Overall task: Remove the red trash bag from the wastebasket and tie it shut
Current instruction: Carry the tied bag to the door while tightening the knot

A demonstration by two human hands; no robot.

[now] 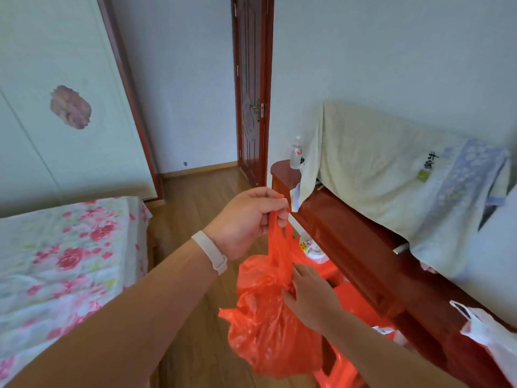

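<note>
The red trash bag (265, 326) hangs in the air, full and crumpled, above the wooden floor. My left hand (249, 219), with a white band on its wrist, is raised and pinches the bag's stretched handles at the top. Lower down, my right hand (310, 292) grips the bag's gathered neck. Behind and below the bag stands a red wastebasket (352, 303), mostly hidden by the bag and my right arm, with another red liner showing in it.
A dark red wooden cabinet (372, 247) draped with pale towels runs along the right, a water bottle (296, 152) on its far end. A white plastic bag (492, 337) hangs at lower right. A floral bed (61, 261) fills the left. A wooden door (250, 93) stands ahead.
</note>
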